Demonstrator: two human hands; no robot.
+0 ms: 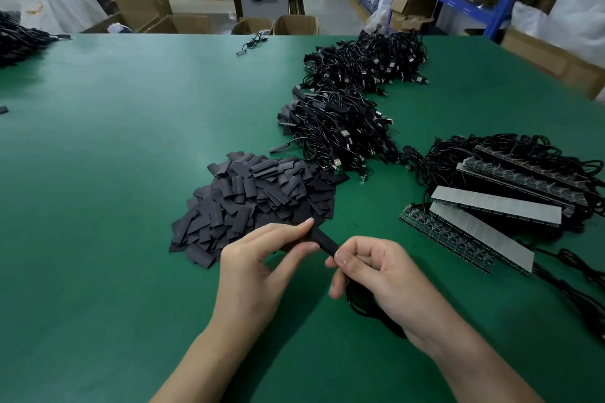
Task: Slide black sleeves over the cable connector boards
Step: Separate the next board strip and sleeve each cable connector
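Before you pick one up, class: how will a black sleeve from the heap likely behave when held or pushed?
Probably very light and thin: the sleeves lie flat and overlapped in a loose heap. They are unlikely to roll, being flattened; a push would likely scatter them. Some rest propped on others without drooping, so they are probably springy rather than limp.

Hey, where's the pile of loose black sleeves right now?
In the head view, the pile of black sleeves lies mid-table on the green table, just beyond the left hand and in front of the cable bundles.

left hand (255,267) pinches black sleeve (324,241) | right hand (379,276) grips cable (361,306) | sleeve pile (258,199) behind
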